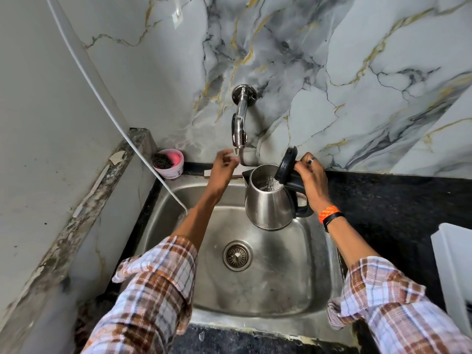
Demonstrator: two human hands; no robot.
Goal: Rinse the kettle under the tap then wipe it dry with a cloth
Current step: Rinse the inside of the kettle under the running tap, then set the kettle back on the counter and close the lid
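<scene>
The kettle (268, 203) hung over the back right part of the steel sink (268, 290), tilted a little, with its black lid (286, 163) standing open and water glinting inside. The right hand (310, 178) was wrapped closed around the top of the black handle (296, 185), just behind the lid; a ring sat on one finger, and orange and black bands circled the wrist. The left hand (224, 166) reached up to the tap (240, 129) on the marbled wall, its fingers loosely curled and apart right at the spout's tip, gripping nothing that I could make out. The spout ended to the left of the kettle's mouth, not above it. Both forearms came out of rolled plaid sleeves. In the back left corner stood a pink tub (168, 163) with a dark scrubber in it, beside a white hose (122, 129) running down into the sink. The dark surface (396, 200) stretched off to the right.
</scene>
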